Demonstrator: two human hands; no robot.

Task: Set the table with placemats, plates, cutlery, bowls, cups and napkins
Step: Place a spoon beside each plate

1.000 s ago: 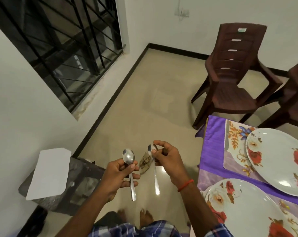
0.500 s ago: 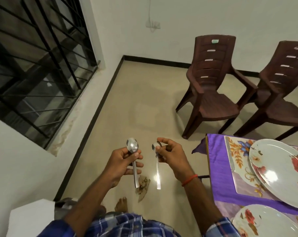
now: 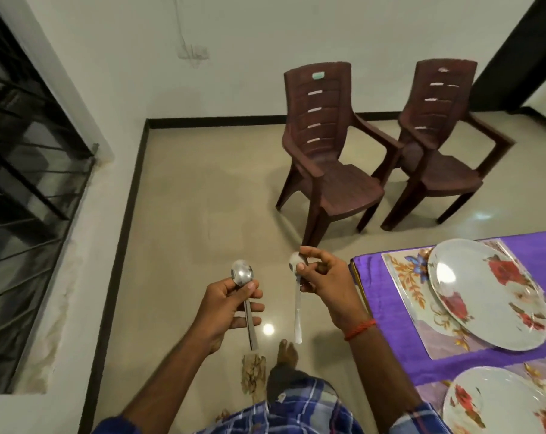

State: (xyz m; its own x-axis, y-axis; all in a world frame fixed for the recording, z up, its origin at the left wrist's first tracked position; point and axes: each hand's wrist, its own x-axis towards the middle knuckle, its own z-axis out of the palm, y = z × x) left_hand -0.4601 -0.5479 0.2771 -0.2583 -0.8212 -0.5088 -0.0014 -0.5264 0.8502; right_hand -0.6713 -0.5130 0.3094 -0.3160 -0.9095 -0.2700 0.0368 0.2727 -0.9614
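Two spoons in play, one per hand, both held over the floor left of the table. Far left: barred window [image 3: 30, 183] in the white wall, black skirting below it. Left hand [image 3: 224, 305] is curled around the left spoon [image 3: 245, 296], thumb pressed on the neck just under the bowl, fingers wrapped behind the handle; bowl points up and away, handle hangs down toward the person. Right hand [image 3: 324, 283] pinches the right spoon [image 3: 297, 296] at the bowl end between thumb and forefinger, other fingers loosely bent; handle hangs straight down. Red thread band on the right wrist. The two spoons are near each other, not touching. Below them: a bare foot [image 3: 285, 355] and a brown scrap [image 3: 252, 371] on the tile. Behind, two dark brown plastic chairs [image 3: 331, 170] stand side by side against the far wall. Right side: table with purple cloth [image 3: 371, 277], floral placemat [image 3: 406, 283] with a flowered plate [image 3: 487, 292] resting on it, overhanging the mat's far edge. Second flowered plate [image 3: 490, 402] sits at the near right corner, cut off by the frame. Neither spoon is over the table.
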